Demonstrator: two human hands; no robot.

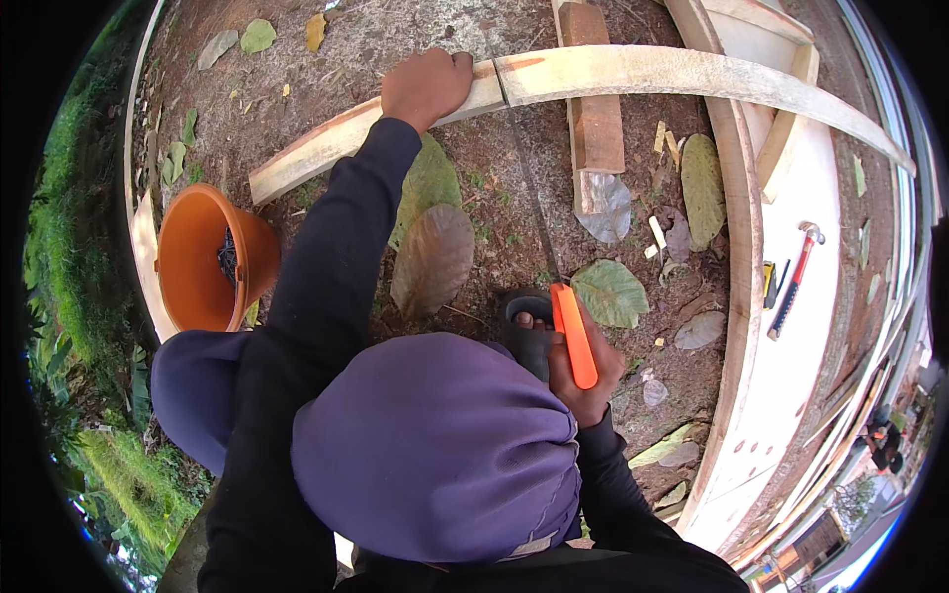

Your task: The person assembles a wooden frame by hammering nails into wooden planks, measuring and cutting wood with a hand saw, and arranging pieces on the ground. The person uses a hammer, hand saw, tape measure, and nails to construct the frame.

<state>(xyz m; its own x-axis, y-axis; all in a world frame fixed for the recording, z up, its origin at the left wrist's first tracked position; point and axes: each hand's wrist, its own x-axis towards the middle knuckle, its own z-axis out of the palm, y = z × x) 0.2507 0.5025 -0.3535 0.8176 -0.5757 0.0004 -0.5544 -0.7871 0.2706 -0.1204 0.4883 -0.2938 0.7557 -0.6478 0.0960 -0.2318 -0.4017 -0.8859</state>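
A long pale wooden plank runs across the far side of the view. My left hand is closed over its left part, holding it from above. My right hand grips a handsaw by its orange handle, close to my right knee. The thin saw blade stretches away from me to the plank. It crosses the plank at a dark cut line, just right of my left hand. A brown wooden block lies under the plank, right of the blade. My dark shoe is beside the saw handle.
An orange bucket with dark small things inside tilts at the left. Right of me, a thick timber edges a white panel. A hammer and a yellow-black tape measure lie on it. Large leaves litter the soil.
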